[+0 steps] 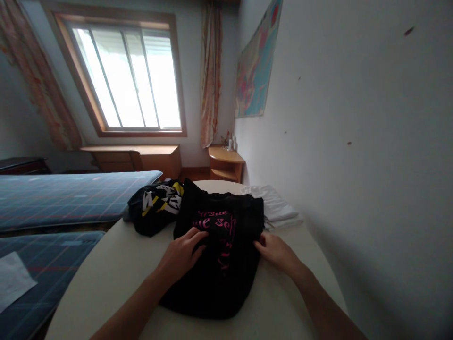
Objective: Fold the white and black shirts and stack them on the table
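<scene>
Black garment (212,290) spread on a pale table (102,283)

Lying close in front, near the middle of the table, with pink lettering (215,222) across the upper part and a rounded edge toward the near side. Over its left side, the left hand (182,248), palm down, thumb parted from bent fingers; cannot tell whether pinching any fabric. At its right edge, the right hand (274,248), thumb and fingertips pinching the border.

Just beside on the left, a crumpled black bundle (155,219) with white and yellow print; behind on the right, a folded white item (278,205), partly hidden.

Farther left, two blue plaid mattresses (71,198), a white sheet (14,278) on the nearer one. Beyond the table, a wooden desk (161,151) below a bright window (130,80), patterned curtains (211,71) at both sides, and a corner shelf (226,156). On the right, a wall (371,212) with a map-like poster (258,66).
</scene>
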The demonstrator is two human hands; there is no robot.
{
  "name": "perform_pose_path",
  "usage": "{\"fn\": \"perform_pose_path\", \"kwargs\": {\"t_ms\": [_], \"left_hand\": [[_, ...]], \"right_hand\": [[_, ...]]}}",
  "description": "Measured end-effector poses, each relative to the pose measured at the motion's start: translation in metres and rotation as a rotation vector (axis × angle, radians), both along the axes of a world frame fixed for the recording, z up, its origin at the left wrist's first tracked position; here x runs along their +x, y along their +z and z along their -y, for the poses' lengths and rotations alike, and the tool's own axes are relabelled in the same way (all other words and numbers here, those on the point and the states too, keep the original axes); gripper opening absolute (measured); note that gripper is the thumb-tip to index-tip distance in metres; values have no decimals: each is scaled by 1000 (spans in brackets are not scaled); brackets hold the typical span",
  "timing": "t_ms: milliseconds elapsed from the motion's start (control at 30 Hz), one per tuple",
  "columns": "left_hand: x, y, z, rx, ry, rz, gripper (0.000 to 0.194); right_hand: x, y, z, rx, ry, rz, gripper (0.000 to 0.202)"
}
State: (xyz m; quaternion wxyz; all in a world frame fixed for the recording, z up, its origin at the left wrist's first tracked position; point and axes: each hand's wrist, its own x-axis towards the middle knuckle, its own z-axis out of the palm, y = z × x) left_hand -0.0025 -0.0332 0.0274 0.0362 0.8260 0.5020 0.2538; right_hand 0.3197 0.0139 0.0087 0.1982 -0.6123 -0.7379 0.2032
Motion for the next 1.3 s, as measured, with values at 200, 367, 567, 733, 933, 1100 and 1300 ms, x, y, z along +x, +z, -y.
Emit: {"fn": "perform_pose_path", "kwargs": {"t_ms": [200,367,567,733,933,1100,1300], "left_hand": [[-17,8,-14,78,178,319,22],[-63,13,-33,30,525,838,34],[-69,7,-38,12,482,805,45],[-44,4,-26,250,282,446,41],[-29,3,-13,303,51,75,26],[-18,1,-8,67,-252,-100,37],[-25,3,-11,18,-125,227,23]], "right_hand": [[14,17,-14,92,-278,-491,47],[30,20,-19,219,-438,-858,59],[16,15,-15,96,-211,-821,75],[6,5,-2,50,3,-393,97],[5,-1,-3,24,93,-411,103],[-1,9,-5,95,-44,-685,86],[6,20,-9,294,-249,-931,59]]}}
